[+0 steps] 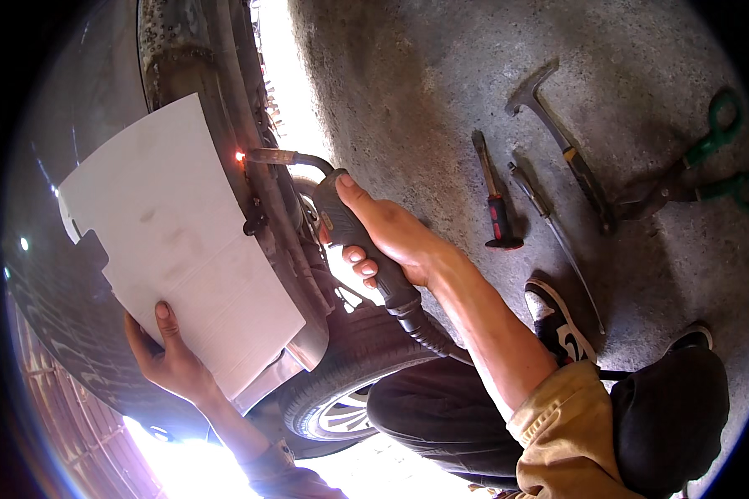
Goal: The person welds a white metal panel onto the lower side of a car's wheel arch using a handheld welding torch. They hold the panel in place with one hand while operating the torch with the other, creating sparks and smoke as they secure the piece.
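My right hand point(383, 233) is wrapped round the black handle of a welding torch point(341, 218). The torch's copper nozzle points left, and a small orange-red glowing spot point(240, 156) shows just off its tip on the car's rusty sill point(240, 108). Against the car body lies a white sheet of card point(183, 241), its right edge running along the sill below the glow. My left hand point(171, 353) grips the card's lower left edge, with the thumb on its face and the other fingers mostly behind it. A cable leads down from the torch under my right forearm.
A car wheel point(341, 407) stands below the sill. Across the concrete floor point(441, 91) at right lie a hammer point(558, 125), a red-and-black screwdriver point(497, 208), a thin metal rod tool point(553, 224) and green-handled shears point(666, 187). My shoe point(558, 320) is close to these tools.
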Motion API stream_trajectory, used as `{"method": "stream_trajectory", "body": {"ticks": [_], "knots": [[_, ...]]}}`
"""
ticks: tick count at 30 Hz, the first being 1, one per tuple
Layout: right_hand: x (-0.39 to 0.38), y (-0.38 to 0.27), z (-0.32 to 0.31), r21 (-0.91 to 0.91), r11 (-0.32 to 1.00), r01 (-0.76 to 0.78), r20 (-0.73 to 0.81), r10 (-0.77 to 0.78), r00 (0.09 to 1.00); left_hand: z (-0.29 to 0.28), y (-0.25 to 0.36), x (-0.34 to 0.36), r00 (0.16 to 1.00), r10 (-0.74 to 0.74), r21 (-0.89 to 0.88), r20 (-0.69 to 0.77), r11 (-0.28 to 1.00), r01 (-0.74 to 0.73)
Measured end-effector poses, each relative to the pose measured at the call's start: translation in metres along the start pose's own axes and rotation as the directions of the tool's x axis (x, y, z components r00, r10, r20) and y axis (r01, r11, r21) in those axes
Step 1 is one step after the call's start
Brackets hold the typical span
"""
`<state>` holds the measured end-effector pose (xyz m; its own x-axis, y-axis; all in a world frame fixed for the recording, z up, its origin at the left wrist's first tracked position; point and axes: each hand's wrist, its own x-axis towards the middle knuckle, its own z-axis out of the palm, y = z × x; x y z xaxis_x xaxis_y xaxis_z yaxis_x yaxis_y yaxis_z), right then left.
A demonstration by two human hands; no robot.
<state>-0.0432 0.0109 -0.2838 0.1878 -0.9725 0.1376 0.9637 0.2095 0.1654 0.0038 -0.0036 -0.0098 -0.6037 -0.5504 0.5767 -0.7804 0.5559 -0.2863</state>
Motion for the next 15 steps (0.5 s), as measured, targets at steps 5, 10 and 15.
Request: {"method": "stream_trajectory", "body": {"ticks": [5, 10, 15], "knots": [[-0.0017, 0.0026, -0.0044, 0.016, 1.000, 0.004, -0.028, -0.003, 1.000, 0.0007, 0.0043, -0.0012, 1.000, 0.005, 0.028, 0.015, 1.000, -0.006], [-0.0005, 0.0025, -0.0022, 0.010, 1.000, 0.008, 0.000, -0.008, 1.000, 0.0000, 0.0026, -0.0016, 1.000, 0.004, 0.034, 0.007, 0.999, -0.004], [-0.0032, -0.0006, 0.0029, -0.046, 0.999, 0.025, -0.022, -0.026, 0.999, 0.0026, -0.0002, -0.0034, 0.999, 0.007, -0.005, 0.040, 1.000, -0.007]]}}
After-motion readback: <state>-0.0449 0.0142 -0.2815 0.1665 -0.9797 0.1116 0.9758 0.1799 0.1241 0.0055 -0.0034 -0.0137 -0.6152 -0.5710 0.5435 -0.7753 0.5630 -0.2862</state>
